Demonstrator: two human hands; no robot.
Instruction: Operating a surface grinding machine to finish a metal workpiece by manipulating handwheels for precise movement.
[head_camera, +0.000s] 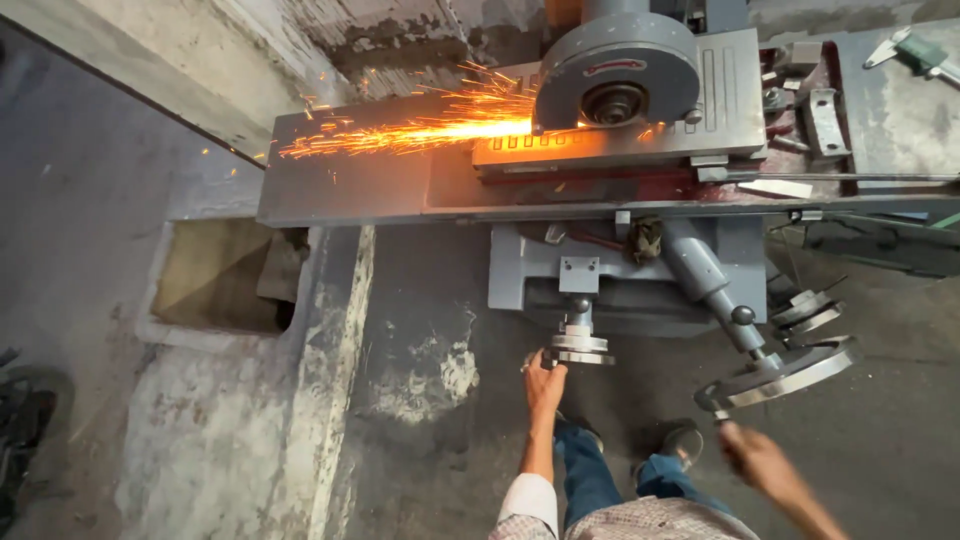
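Observation:
I look down at a grey surface grinder. Its guarded grinding wheel (614, 75) throws a stream of orange sparks (410, 130) leftward off a workpiece (530, 145) on the long machine table (350, 190). My left hand (545, 372) grips the small handwheel (578, 350) at the machine's front. My right hand (748, 452), blurred, holds the handle on the rim of the large handwheel (785, 372). My jeans and shoes show below.
A rectangular pit (225, 275) opens in the concrete floor to the left, beside a raised pale kerb (335, 380). Metal blocks and a caliper (915, 50) lie on a bench at top right. Dark objects sit at the lower-left edge.

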